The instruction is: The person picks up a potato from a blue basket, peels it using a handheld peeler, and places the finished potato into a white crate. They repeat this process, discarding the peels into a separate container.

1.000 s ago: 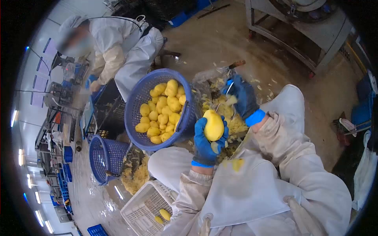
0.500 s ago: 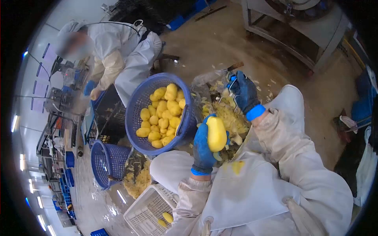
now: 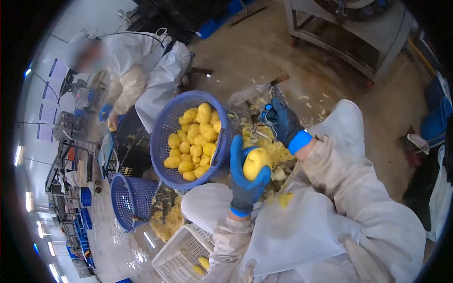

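A peeled yellow potato point(image 3: 256, 163) rests in my gloved left hand point(image 3: 246, 186), with the fingers and thumb around it. Up and to the right, my gloved right hand point(image 3: 282, 123) is closed on a metal peeler point(image 3: 264, 123), apart from the potato. Yellow peelings point(image 3: 278, 152) lie in a heap below and behind both hands. Left of my hands stands a large blue basket point(image 3: 163, 103) holding several peeled potatoes point(image 3: 193, 137).
A co-worker point(image 3: 141, 70) in white sits at the upper left beside a black crate point(image 3: 132, 141). A smaller blue basket point(image 3: 133, 198) and a white crate point(image 3: 172, 254) with two potatoes stand lower left. A metal stand point(image 3: 349, 42) is at the upper right.
The potato has turned in my left hand, and its end now faces up. My right hand has moved left and slightly down, bringing the peeler nearer the potato.
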`<state>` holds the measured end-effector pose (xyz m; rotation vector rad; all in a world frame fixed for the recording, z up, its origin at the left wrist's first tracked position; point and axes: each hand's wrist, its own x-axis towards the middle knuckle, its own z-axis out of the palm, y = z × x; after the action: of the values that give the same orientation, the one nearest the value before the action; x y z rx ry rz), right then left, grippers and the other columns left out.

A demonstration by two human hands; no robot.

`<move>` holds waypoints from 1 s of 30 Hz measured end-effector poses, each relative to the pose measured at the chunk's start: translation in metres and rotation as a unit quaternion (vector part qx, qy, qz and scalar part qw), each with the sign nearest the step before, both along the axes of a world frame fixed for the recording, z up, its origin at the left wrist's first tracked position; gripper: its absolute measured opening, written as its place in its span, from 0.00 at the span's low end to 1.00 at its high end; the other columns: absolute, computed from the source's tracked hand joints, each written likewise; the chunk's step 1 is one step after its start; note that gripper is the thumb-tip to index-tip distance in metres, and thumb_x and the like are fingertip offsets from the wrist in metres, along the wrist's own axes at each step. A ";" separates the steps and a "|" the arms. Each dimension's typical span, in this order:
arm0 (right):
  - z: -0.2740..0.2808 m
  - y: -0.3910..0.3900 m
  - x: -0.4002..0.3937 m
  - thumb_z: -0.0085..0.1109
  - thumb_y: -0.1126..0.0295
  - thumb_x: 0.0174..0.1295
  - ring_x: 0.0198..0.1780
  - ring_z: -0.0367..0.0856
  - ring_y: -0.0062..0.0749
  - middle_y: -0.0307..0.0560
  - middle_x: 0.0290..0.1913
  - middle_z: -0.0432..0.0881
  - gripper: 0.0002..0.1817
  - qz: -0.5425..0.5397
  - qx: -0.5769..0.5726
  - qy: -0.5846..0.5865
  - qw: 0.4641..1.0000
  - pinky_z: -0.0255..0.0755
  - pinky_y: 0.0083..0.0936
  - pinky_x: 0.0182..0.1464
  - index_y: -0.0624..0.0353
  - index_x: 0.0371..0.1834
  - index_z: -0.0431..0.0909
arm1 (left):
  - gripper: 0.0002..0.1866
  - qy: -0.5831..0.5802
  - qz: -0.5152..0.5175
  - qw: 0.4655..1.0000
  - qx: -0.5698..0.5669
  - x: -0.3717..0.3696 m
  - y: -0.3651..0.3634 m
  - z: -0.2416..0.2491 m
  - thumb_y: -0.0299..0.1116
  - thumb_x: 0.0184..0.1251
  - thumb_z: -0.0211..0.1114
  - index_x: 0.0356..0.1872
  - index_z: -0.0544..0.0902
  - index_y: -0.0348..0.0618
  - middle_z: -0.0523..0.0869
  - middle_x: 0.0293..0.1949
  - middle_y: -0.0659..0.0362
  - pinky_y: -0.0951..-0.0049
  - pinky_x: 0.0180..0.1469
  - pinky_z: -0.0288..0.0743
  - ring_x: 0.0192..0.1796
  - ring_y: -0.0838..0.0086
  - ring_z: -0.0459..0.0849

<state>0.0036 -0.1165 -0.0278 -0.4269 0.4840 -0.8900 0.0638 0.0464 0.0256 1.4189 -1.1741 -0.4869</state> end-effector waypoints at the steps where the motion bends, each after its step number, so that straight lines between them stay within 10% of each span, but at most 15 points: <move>1: 0.002 -0.001 -0.003 0.49 0.53 0.65 0.29 0.75 0.24 0.41 0.25 0.78 0.20 -0.024 0.022 -0.030 0.999 0.69 0.21 0.35 0.59 0.29 0.78 | 0.43 -0.054 0.009 0.998 -0.024 -0.004 -0.001 0.004 0.28 0.49 0.66 0.67 0.54 0.34 0.74 0.51 0.51 0.69 0.54 0.70 0.49 0.67 0.75; 7: -0.014 -0.007 -0.002 0.46 0.55 0.66 0.30 0.76 0.26 0.42 0.26 0.79 0.21 0.006 -0.110 0.133 0.985 0.70 0.22 0.37 0.62 0.30 0.78 | 0.46 -0.031 0.010 0.999 -0.038 -0.003 -0.003 0.006 0.25 0.47 0.66 0.68 0.50 0.34 0.74 0.46 0.51 0.70 0.49 0.72 0.45 0.67 0.75; 9: -0.002 0.004 -0.003 0.46 0.54 0.66 0.30 0.76 0.25 0.43 0.23 0.79 0.22 -0.043 -0.103 0.080 0.991 0.69 0.23 0.36 0.60 0.26 0.78 | 0.47 -0.022 0.036 0.999 -0.007 -0.005 0.002 0.003 0.27 0.44 0.67 0.68 0.51 0.33 0.64 0.63 0.49 0.68 0.55 0.69 0.52 0.66 0.73; 13: -0.045 -0.007 0.002 0.47 0.55 0.66 0.30 0.76 0.25 0.43 0.26 0.79 0.17 0.048 -0.058 0.100 0.992 0.69 0.22 0.35 0.59 0.35 0.77 | 0.48 -0.099 0.038 0.994 -0.020 -0.005 0.000 0.005 0.24 0.44 0.67 0.68 0.49 0.34 0.74 0.43 0.51 0.69 0.47 0.72 0.44 0.65 0.75; 18: 0.022 0.027 -0.006 0.50 0.55 0.66 0.27 0.76 0.26 0.41 0.24 0.77 0.18 0.062 -0.010 0.043 0.997 0.71 0.22 0.34 0.62 0.33 0.76 | 0.48 -0.088 0.037 0.995 -0.014 -0.004 0.006 -0.007 0.25 0.44 0.69 0.67 0.51 0.33 0.74 0.45 0.50 0.66 0.50 0.71 0.46 0.64 0.75; 23: -0.015 -0.006 -0.010 0.48 0.54 0.66 0.29 0.78 0.28 0.42 0.26 0.78 0.19 -0.002 0.037 0.042 0.998 0.74 0.22 0.38 0.61 0.36 0.76 | 0.36 0.155 0.080 0.984 -0.036 0.000 -0.001 -0.019 0.42 0.54 0.63 0.62 0.64 0.34 0.72 0.57 0.48 0.68 0.51 0.74 0.52 0.65 0.76; 26: 0.005 0.032 -0.010 0.46 0.57 0.68 0.33 0.78 0.29 0.42 0.29 0.77 0.17 0.067 -0.064 0.021 0.995 0.75 0.25 0.41 0.61 0.37 0.75 | 0.26 0.647 0.017 0.759 0.066 0.001 0.002 -0.024 0.51 0.64 0.53 0.57 0.71 0.45 0.79 0.47 0.58 0.68 0.46 0.77 0.48 0.63 0.79; 29: -0.022 0.006 -0.005 0.45 0.57 0.68 0.32 0.76 0.22 0.38 0.32 0.78 0.16 -0.108 -0.253 0.181 0.944 0.71 0.21 0.40 0.57 0.35 0.76 | 0.25 0.714 -0.154 0.677 0.091 0.004 0.003 -0.033 0.53 0.64 0.52 0.54 0.73 0.46 0.81 0.43 0.57 0.74 0.27 0.77 0.37 0.64 0.82; 30: -0.015 -0.013 -0.012 0.45 0.57 0.68 0.32 0.75 0.21 0.37 0.30 0.78 0.16 -0.081 -0.128 0.037 0.988 0.71 0.21 0.40 0.57 0.37 0.76 | 0.25 0.691 -0.094 0.715 0.060 -0.003 0.002 -0.019 0.54 0.65 0.51 0.52 0.74 0.46 0.81 0.43 0.55 0.70 0.32 0.80 0.38 0.62 0.82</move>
<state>-0.0088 -0.1297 -0.0433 -0.6635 0.4796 -1.1022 0.0604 0.0479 0.0063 0.6165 -0.0073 -1.4508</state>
